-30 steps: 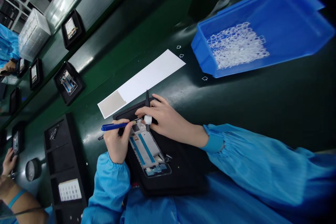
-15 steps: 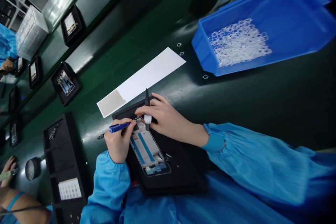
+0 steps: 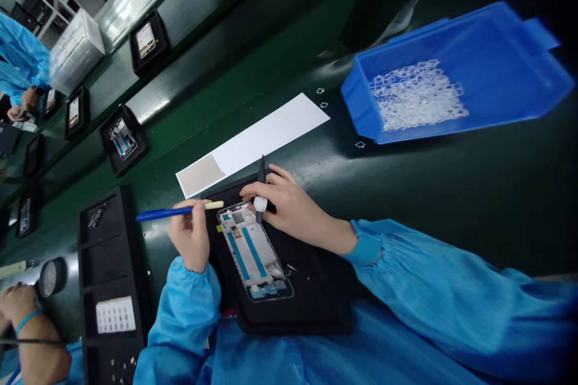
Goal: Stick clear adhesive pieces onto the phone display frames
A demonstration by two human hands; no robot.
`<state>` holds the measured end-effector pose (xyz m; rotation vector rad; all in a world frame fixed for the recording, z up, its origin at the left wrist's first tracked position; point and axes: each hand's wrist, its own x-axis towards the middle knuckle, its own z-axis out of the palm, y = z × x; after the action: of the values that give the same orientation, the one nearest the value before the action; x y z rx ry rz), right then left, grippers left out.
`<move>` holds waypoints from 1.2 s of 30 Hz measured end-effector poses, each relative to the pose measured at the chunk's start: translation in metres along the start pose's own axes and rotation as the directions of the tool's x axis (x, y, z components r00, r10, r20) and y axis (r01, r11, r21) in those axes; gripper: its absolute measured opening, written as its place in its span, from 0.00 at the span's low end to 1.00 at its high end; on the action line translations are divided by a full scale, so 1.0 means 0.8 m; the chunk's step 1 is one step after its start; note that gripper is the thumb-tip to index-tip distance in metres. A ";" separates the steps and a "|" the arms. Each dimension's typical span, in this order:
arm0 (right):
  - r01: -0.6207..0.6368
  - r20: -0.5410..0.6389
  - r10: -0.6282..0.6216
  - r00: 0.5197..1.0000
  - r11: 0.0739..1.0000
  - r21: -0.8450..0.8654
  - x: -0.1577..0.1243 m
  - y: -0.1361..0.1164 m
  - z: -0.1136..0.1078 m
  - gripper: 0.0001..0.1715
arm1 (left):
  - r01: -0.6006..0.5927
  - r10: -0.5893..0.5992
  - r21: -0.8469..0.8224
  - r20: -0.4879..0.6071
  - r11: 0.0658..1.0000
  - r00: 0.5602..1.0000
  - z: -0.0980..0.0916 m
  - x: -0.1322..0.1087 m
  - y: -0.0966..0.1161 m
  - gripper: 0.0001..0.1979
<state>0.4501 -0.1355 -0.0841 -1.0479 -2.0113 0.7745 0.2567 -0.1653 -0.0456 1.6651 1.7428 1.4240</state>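
My left hand (image 3: 189,234) pinches a blue pen-like tool (image 3: 165,213) with a cream end, held nearly level beside the top of an opened phone frame (image 3: 255,252). The cream end points right, towards the frame. Black tweezers (image 3: 262,177) with a white wrap are in my right hand (image 3: 293,204), its fingers curled over the frame's upper right corner. The tapered end of the tweezers points away from me. Two blue strips run along the frame, which lies on a black tray (image 3: 311,313). My right fingertips are partly hidden.
Beyond the tray lies a white strip (image 3: 266,138). A blue bin (image 3: 501,66) at the right holds many small clear frames; a few lie loose beside it. A compartmented black tray (image 3: 103,264) stands left. Phone trays (image 3: 147,132) line the far side, and co-workers' hands (image 3: 20,304) show at the left.
My left hand has drawn left, away from the phone's top, and the blue tool has swung level with its cream end showing. My right hand stays at the frame. The view has shifted slightly.
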 end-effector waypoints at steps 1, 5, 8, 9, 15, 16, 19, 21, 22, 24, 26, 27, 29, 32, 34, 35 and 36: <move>-0.002 -0.001 0.002 1.000 1.000 0.011 0.000 0.000 0.000 0.17 | -0.044 0.045 0.001 -0.021 0.999 0.999 -0.006 -0.001 0.003 0.07; 0.004 -0.034 -0.002 0.999 0.998 0.056 0.000 0.002 0.000 0.15 | -0.306 0.242 0.233 0.267 0.923 0.933 -0.023 -0.015 0.013 0.10; 0.015 -0.112 -0.002 0.994 0.993 0.115 0.001 0.002 -0.003 0.15 | -0.548 0.298 0.443 0.516 0.710 0.803 -0.023 -0.029 0.011 0.12; 0.012 -0.151 0.010 0.989 0.990 0.138 0.002 0.001 -0.005 0.15 | -0.597 0.298 0.487 0.559 0.637 0.774 -0.022 -0.032 0.009 0.13; -0.093 -0.338 0.189 0.922 0.955 0.282 0.001 -0.005 -0.012 0.17 | -0.691 0.251 0.568 0.662 0.447 0.706 -0.012 -0.032 0.004 0.15; -0.096 -0.357 0.199 0.912 0.953 0.286 0.002 -0.005 -0.012 0.19 | -0.698 0.236 0.568 0.677 0.436 0.697 -0.011 -0.030 0.005 0.15; -0.069 -0.405 0.181 0.896 0.959 0.276 0.003 -0.004 -0.012 0.22 | -0.720 0.158 0.563 0.733 0.406 0.662 -0.009 -0.022 0.015 0.15; -0.066 -0.407 0.190 0.894 0.952 0.299 0.005 -0.004 -0.011 0.21 | -0.741 0.082 0.545 0.782 0.391 0.618 -0.005 -0.015 0.024 0.15; -0.075 -0.402 0.206 0.892 0.945 0.319 0.005 -0.004 -0.010 0.20 | -0.750 0.041 0.533 0.804 0.391 0.593 -0.003 -0.011 0.029 0.14; -0.103 -0.382 0.251 0.889 0.924 0.368 0.007 -0.004 -0.009 0.19 | -0.755 -0.038 0.514 0.836 0.407 0.548 0.000 -0.005 0.036 0.14; -0.146 -0.341 0.303 0.890 0.897 0.417 0.009 -0.004 -0.008 0.18 | -0.741 -0.100 0.511 0.845 0.435 0.525 0.000 -0.002 0.040 0.15; -0.172 -0.310 0.326 0.893 0.884 0.435 0.011 -0.003 -0.009 0.18 | -0.729 -0.121 0.514 0.845 0.452 0.521 0.000 -0.001 0.041 0.15; -0.217 -0.243 0.350 0.905 0.869 0.445 0.019 -0.001 -0.010 0.17 | -0.699 -0.145 0.523 0.838 0.489 0.525 -0.003 0.000 0.038 0.16; -0.242 -0.186 0.339 0.922 0.881 0.406 0.039 0.003 -0.014 0.17 | -0.633 -0.146 0.562 0.798 0.532 0.585 -0.006 0.008 0.028 0.18; -0.247 -0.176 0.322 0.930 0.905 0.347 0.055 0.005 -0.015 0.15 | -0.572 -0.139 0.606 0.744 0.552 0.654 -0.006 0.021 0.021 0.16; -0.252 -0.174 0.316 0.933 0.916 0.313 0.064 0.006 -0.014 0.14 | -0.543 -0.135 0.627 0.715 0.558 0.686 -0.004 0.029 0.017 0.16; -0.257 -0.174 0.312 0.934 0.925 0.281 0.072 0.006 -0.013 0.13 | -0.521 -0.131 0.643 0.691 0.562 0.711 -0.003 0.036 0.015 0.17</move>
<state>0.4376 -0.0820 -0.0635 -1.2307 -1.5466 0.9961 0.2540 -0.1426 -0.0241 2.4758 1.8138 -0.1963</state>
